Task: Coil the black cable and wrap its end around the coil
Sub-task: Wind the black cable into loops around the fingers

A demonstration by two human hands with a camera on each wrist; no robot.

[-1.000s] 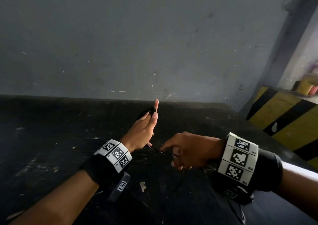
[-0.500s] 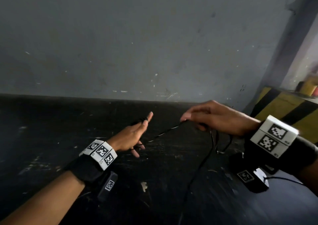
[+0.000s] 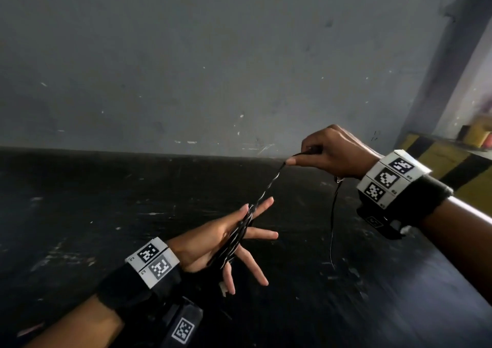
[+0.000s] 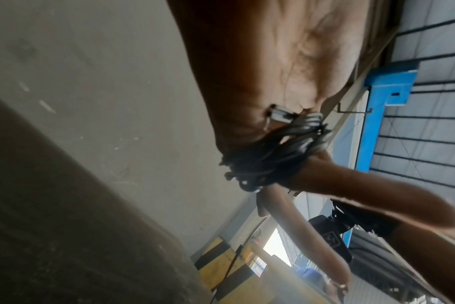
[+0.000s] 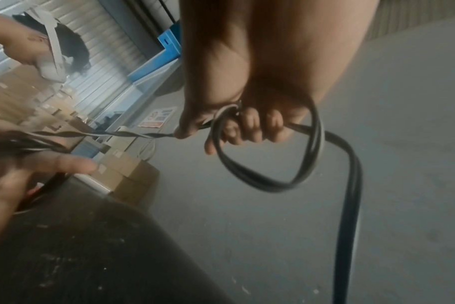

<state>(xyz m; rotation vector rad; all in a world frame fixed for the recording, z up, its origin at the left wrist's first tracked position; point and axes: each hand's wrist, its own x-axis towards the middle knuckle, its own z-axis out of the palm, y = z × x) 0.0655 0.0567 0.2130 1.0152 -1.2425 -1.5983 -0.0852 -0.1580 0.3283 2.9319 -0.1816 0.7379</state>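
The black cable (image 3: 266, 191) runs taut from my right hand (image 3: 326, 153) down to my left hand (image 3: 234, 241). Several turns of it form a coil (image 3: 234, 241) lying across the left palm and round the base of the fingers; the coil (image 4: 273, 156) shows as a dark bundle in the left wrist view. My left hand's fingers are spread and straight, palm to the right. My right hand grips the cable (image 5: 153, 135) in a fist, higher and to the right. A loose loop (image 5: 273, 181) hangs below that fist, and the tail (image 3: 332, 222) drops to the table.
A dark scuffed table (image 3: 106, 227) lies under both hands, with a grey wall (image 3: 213, 54) right behind it. A yellow and black striped barrier (image 3: 452, 166) stands at the right. Both wrists wear marker cuffs.
My left hand has turned palm to the right and spread its fingers, showing the coil across the palm. My right hand rose slightly, drawing the cable taut up from the left fingers.
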